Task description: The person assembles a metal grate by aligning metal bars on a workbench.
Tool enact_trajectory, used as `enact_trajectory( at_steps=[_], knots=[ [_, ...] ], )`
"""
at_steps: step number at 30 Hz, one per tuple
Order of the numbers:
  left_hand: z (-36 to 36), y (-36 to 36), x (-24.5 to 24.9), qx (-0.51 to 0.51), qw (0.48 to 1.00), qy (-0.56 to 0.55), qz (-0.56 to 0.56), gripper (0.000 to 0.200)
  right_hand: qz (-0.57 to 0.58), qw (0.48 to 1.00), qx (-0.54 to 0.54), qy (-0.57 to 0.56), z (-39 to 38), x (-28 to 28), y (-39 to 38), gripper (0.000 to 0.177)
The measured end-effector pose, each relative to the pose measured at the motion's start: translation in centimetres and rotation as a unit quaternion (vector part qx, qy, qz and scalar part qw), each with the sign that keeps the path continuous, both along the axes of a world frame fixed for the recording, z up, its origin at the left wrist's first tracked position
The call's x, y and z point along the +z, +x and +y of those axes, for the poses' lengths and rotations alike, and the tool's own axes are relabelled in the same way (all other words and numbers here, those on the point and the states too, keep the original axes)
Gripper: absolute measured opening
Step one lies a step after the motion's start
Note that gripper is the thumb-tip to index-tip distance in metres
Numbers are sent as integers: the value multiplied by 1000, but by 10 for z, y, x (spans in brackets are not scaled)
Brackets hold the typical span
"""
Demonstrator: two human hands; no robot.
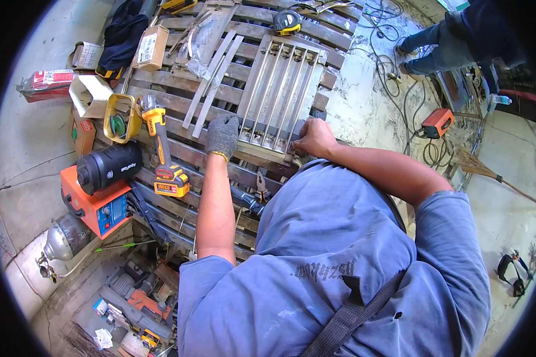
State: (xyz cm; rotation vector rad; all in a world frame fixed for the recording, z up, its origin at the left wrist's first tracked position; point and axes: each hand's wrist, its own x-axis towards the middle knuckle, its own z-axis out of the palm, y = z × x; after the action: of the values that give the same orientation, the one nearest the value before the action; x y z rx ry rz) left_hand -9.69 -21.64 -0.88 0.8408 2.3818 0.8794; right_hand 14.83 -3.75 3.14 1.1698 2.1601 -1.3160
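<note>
A rectangular metal grate [272, 101] with several lengthwise bars lies on the slatted metal work table [178, 156]. My left hand [223, 137], in a grey knit glove, is closed at the grate's near left corner. At its near right corner my bare right hand [315, 138] has its fingers curled against the edge; the fingertips are partly hidden. Two loose flat metal strips [211, 89] lie just left of the grate. Beyond it rests a yellow and black tape measure [287, 22]. Locking pliers [261, 185] lie on the slats close to my body.
To the left are a yellow cordless angle grinder [159, 140], an orange welding machine [95, 199] with a black bottle [110, 168] on top, and a gas cylinder [68, 238]. Cables [393, 77] run over the floor at right, near another person's legs [432, 50].
</note>
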Motion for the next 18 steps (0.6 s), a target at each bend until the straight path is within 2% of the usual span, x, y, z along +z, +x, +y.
enact_trajectory(
  at_steps=[6,18],
  knots=[
    [1,1,3,-3,1000,11,12,32,40,998,-4,53,-7,-11,2,36],
    [-1,-3,-3,-9,1000,-14,10,33,18,999,17,39,-4,2,-3,31]
  ],
)
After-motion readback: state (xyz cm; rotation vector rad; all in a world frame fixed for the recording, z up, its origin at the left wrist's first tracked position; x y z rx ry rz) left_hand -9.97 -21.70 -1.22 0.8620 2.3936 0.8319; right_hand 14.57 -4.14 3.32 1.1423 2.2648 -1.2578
